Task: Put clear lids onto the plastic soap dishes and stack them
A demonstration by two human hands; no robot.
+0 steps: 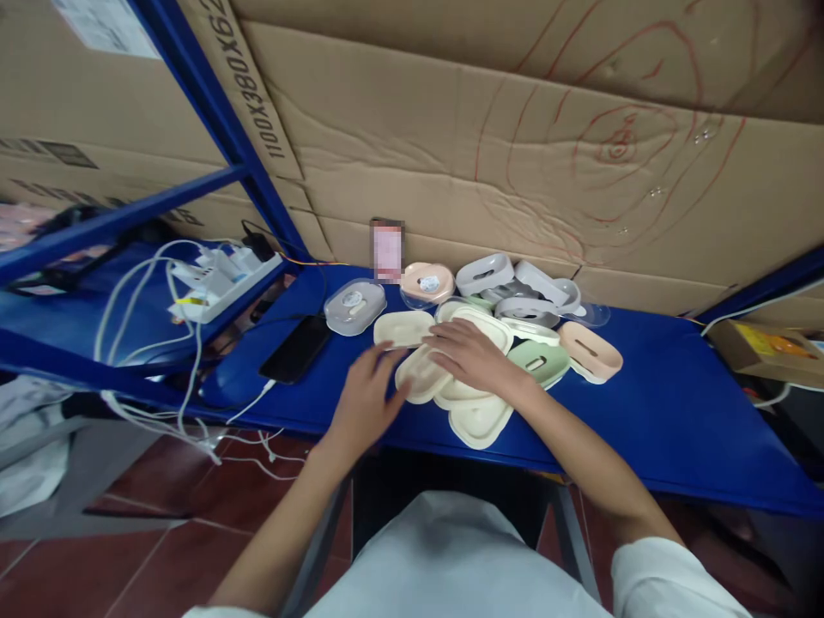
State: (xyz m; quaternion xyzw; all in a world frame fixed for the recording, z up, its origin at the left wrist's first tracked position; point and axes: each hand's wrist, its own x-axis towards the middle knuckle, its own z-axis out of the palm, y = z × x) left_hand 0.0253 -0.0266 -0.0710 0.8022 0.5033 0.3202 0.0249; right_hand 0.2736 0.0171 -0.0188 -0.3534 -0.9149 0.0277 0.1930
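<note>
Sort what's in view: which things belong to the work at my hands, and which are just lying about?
Likely in the work:
- cream trays, by your left hand and right hand
- green piece
- peach pieces
- grey pieces

Probably lying about:
- phone
- power strip
- box

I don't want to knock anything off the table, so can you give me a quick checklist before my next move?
1. Right hand at the cream pieces: ok, it lies over them.
2. Left hand touching a cream piece: cannot tell; its fingers are right beside them.
3. Cream pieces lying separately: not ok, several overlap.
4. Phone clear of both hands: ok, it lies flat to the left.
5. Right forearm clear of the green piece: cannot tell; they overlap in this view.
6. White cable clear of the left hand: ok, there is a gap.
</note>
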